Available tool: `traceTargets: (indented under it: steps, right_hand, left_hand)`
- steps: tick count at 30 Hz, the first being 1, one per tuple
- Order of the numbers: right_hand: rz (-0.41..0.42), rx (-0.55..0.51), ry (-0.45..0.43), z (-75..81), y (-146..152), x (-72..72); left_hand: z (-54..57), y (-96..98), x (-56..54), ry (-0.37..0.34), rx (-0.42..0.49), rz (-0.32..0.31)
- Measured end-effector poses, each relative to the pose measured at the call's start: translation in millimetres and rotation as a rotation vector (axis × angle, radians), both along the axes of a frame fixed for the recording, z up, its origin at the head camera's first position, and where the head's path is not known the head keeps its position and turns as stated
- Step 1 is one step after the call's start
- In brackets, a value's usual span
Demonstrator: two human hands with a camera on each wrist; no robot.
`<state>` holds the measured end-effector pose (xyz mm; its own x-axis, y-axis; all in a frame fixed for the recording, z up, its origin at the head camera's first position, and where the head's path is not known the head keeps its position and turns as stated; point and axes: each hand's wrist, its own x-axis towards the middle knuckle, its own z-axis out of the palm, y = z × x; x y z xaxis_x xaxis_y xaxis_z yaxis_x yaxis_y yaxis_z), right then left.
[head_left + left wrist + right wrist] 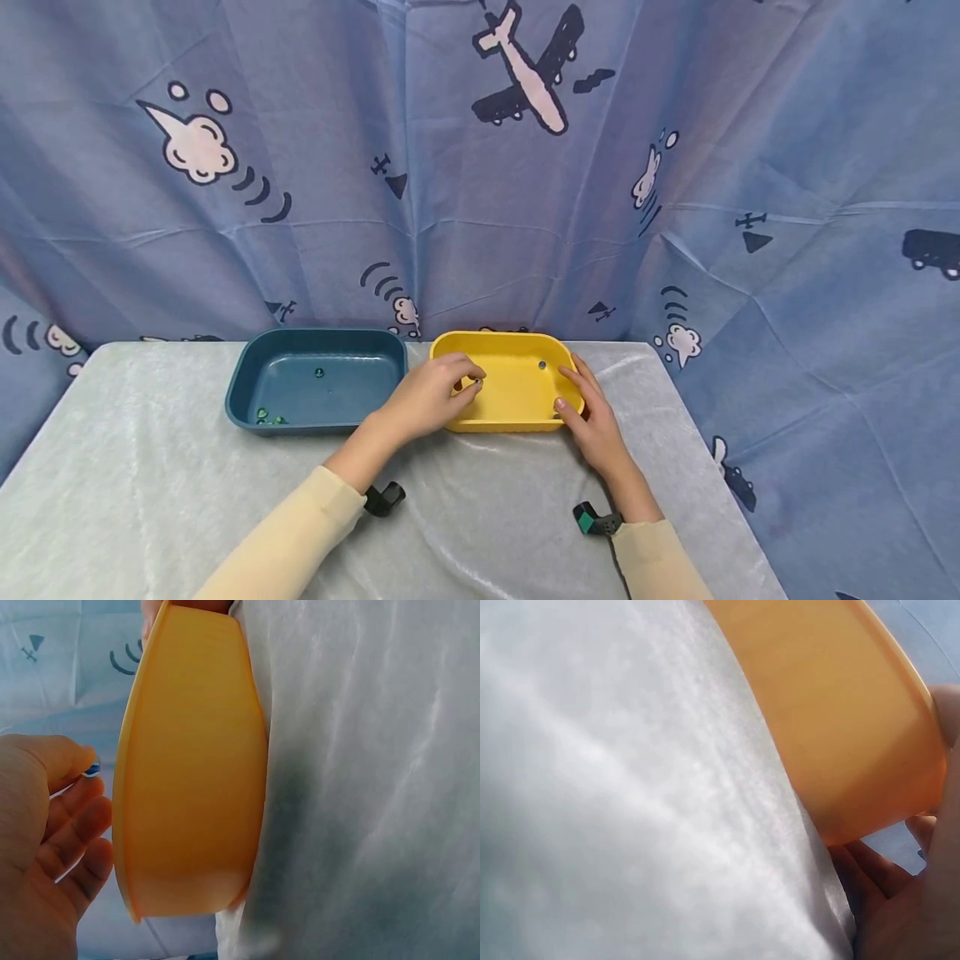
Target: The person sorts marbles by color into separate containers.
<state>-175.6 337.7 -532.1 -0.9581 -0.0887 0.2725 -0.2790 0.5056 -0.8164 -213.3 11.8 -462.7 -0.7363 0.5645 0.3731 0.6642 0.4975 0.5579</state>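
Observation:
My left hand [435,392] is over the left end of the yellow bin [506,425]. Its thumb and fingertips pinch a small glass marble [92,769] with blue on it, held at rim height in the left wrist view. At the bin's right end, my right hand [600,429] grips the wall, thumb over the rim and other fingers along the outside. A bluish marble [542,365] lies on the yellow floor towards the back right. Something small and dark by the right thumb is mostly hidden.
To the left stands a dark teal bin [315,429]. Green marbles [262,412] sit in its front left corner, and another dark green marble [319,372] lies further back. Both bins are on a table with a pale grey cloth [480,517], before a patterned blue curtain [337,167].

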Motion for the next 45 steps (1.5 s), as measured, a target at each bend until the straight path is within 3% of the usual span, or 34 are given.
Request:
traceTargets:
  steps: [25,38,45]
  right_hand:
    - [-0.016,0.012,-0.015,-1.2,-4,0.5]
    - [-0.016,0.023,-0.006,-2.1,0,1.4]
    - [-0.005,0.034,-0.018,1.3,1,1.2]
  left_hand:
    - [-0.5,-2.1,-6.2,-0.021,-0.014,0.007]
    - [6.7,-8.2,-3.6,0.015,-0.002,0.047]
    - [10.1,-19.7,-2.4,0.005,0.022,0.1]
